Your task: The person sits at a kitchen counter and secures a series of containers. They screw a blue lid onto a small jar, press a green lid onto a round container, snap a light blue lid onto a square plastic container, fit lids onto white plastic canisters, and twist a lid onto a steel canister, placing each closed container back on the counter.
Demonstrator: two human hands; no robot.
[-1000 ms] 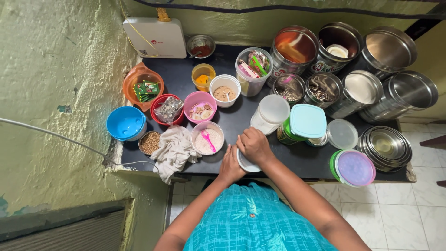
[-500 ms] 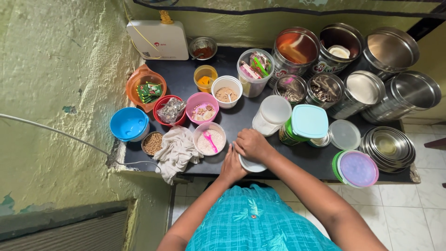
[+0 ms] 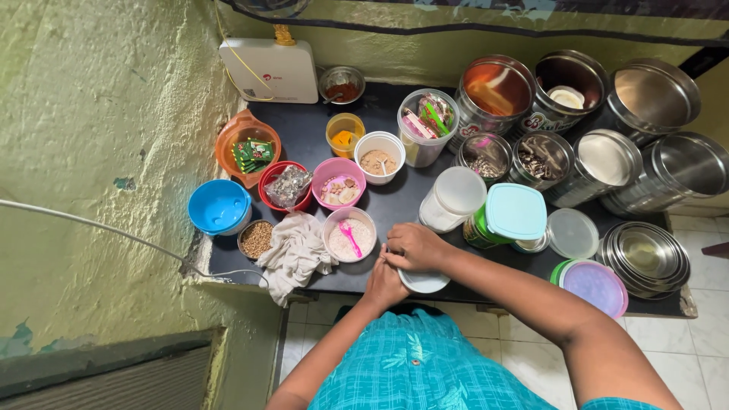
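Right hand (image 3: 414, 247) lies on top of a small white container (image 3: 425, 281) at the front edge of the black shelf (image 3: 304, 144); fingers (image 3: 395, 254) curled together, clamped over its top. Left hand (image 3: 383, 285) is against the container's near-left side, fingers wrapped around it, tips hidden under the right hand. Only a white crescent of the container shows below the right-hand fingers. Just left of the fingers: pink-rimmed bowl of white grains (image 3: 349, 235) with a pink spoon (image 3: 351, 237). Further left, a crumpled cloth (image 3: 296, 254). Just beyond the fingers, a translucent white jar (image 3: 452, 199); to its right, a green tub with a teal lid (image 3: 510, 216).
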